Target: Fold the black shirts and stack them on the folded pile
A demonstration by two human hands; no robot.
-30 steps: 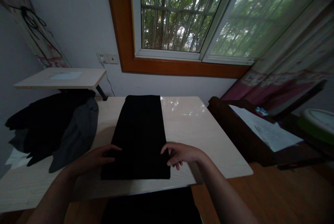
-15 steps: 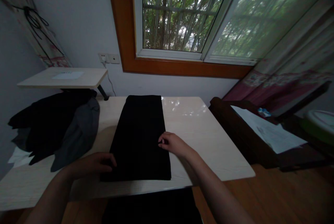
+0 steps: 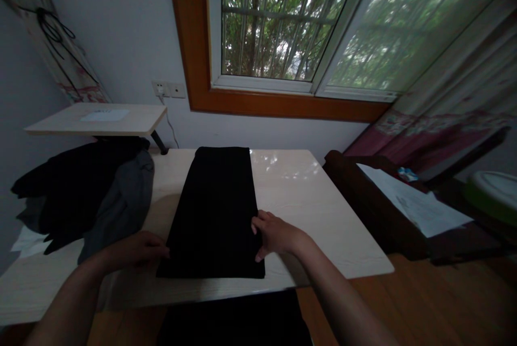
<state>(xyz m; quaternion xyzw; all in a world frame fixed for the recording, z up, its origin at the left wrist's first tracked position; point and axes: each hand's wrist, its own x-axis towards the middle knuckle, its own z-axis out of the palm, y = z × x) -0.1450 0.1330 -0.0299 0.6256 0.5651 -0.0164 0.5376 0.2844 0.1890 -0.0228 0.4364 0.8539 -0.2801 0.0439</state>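
Head view: folded black cloth (image 3: pixel 214 206) on the desk (image 3: pixel 323 217) looks soft, light, floppy; I'd hold both side edges. The right hand (image 3: pixel 278 235), at its four o'clock, has fingers spread; the left hand (image 3: pixel 137 250), at eight, I cannot tell.

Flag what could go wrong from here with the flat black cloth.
The left hand and right hand sit at opposite sides of the flat black cloth, so an uneven push might skew it.
Its near end lies close to the front edge of the table; a tug could drag it over.
The left forearm passes close by the grey cloth and might nudge it.
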